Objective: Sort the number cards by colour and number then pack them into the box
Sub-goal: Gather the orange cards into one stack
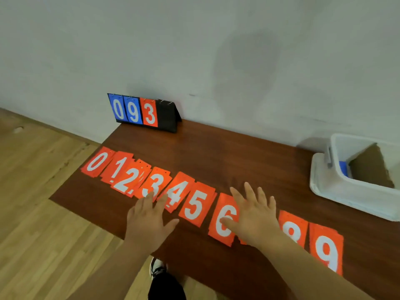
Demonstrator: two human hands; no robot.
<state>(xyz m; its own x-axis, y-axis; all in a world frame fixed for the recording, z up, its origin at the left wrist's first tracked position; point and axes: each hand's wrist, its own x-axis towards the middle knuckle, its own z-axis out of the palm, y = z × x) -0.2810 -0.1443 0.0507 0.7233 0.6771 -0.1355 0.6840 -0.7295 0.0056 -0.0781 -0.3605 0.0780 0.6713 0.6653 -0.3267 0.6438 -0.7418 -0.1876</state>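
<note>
Both hands flat, palms down, fingers spread, gripping nothing. Left hand w/ fingertips on the 3 and 4 piles; right hand covers the pile btwn 6 and 8, thumb on the 6. Orange number cards in a row 0–9 along table. Farther right: white box, blue card inside. Scoreboard at wall reads 0 9 3.

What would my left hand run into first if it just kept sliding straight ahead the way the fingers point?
The left hand has its fingertips already at the orange 3 card and 4 card, so those come first. Beyond them the table looks bare up to the scoreboard.
</note>
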